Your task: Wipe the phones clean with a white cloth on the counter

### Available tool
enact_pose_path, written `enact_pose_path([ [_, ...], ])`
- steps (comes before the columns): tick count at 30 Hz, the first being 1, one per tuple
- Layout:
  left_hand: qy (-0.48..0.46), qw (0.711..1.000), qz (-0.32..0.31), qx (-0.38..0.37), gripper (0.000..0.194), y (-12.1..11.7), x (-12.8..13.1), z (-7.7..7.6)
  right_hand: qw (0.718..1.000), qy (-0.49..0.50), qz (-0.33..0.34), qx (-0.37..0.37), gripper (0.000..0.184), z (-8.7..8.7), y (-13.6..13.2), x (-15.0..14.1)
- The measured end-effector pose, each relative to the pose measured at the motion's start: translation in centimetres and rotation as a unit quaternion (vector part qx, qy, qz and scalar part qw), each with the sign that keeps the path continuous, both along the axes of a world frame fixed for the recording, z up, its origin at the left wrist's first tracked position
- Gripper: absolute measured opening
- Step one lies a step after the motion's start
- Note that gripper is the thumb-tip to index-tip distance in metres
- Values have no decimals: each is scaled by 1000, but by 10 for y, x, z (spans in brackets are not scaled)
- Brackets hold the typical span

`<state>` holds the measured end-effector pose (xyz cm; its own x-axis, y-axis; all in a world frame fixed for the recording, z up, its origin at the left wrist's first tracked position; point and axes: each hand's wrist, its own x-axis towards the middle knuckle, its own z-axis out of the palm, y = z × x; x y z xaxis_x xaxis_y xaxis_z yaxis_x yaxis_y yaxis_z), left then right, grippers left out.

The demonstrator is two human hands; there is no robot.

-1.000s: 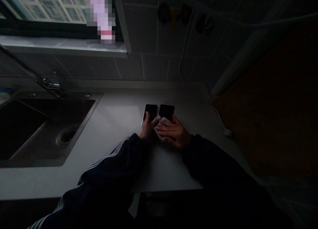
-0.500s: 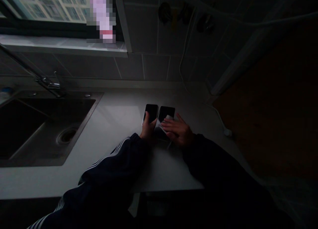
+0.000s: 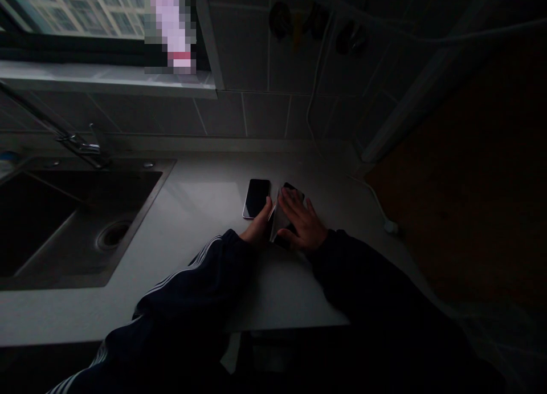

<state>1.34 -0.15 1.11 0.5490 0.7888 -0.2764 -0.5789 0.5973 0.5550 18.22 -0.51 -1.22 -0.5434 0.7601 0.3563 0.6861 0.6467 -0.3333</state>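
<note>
Currently the left hand [image 3: 257, 227] rests against the near edge of a phone [image 3: 255, 197], which lies flat on the counter [image 3: 200, 194] just ahead of it; whether that hand grips, one cannot tell. The right hand [image 3: 302, 224] is spread open, not clenched, beside a pale sheet [image 3: 275, 218] tilted between the hands, with a second phone [image 3: 294, 188] under its fingers. Careless pressure could skid that phone into the first.
</note>
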Motion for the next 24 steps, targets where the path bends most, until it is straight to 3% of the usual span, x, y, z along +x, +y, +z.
enact_pose_path([
  [5,157,984,81,-34,67,4,-2,-2,997,45,51,38,54,6,0,2],
  [9,251,959,130,-13,61,9,-5,-8,995,88,11,41,50,13,2,9],
  [15,164,975,148,3,49,9,-1,-8,995,93,-35,3,61,12,8,14],
  [19,80,992,96,-10,58,6,1,1,994,103,36,16,53,9,4,10],
  [24,41,994,104,2,61,8,0,3,984,101,144,15,58,10,-2,4],
])
